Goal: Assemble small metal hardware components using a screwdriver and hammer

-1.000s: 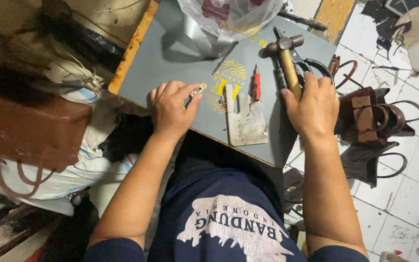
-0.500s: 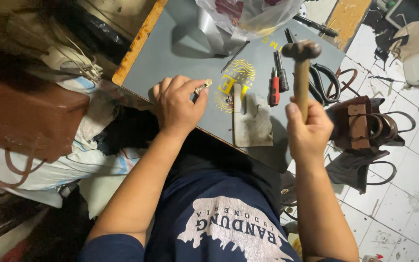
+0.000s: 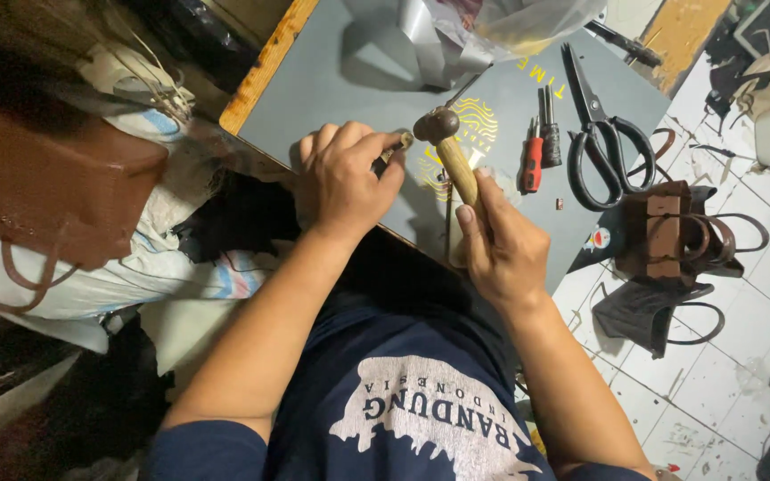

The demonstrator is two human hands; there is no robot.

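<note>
Hammer (image 3: 452,151), with a wooden handle and a dark metal head, sits in the right hand (image 3: 501,249), whose fingers are wrapped closed around the lower half of the handle; the head hangs just above and beside the left hand's fingertips. It looks top-heavy and stiff, with a smooth handle that could slip, so a grip low on the wood seems the sound place to take it. The left hand (image 3: 345,178) is curled, thumb and forefinger pinching a small metal piece (image 3: 394,147) against the grey board (image 3: 331,98); the piece appears hard, light and easy to lose. Beyond the right hand lie a red-handled tool (image 3: 532,165) and black scissors (image 3: 603,142). Farther up, past both hands, a clear plastic bag (image 3: 501,27) holds something I cannot make out. A brown bag (image 3: 670,236) sits on the floor to the right.
</note>
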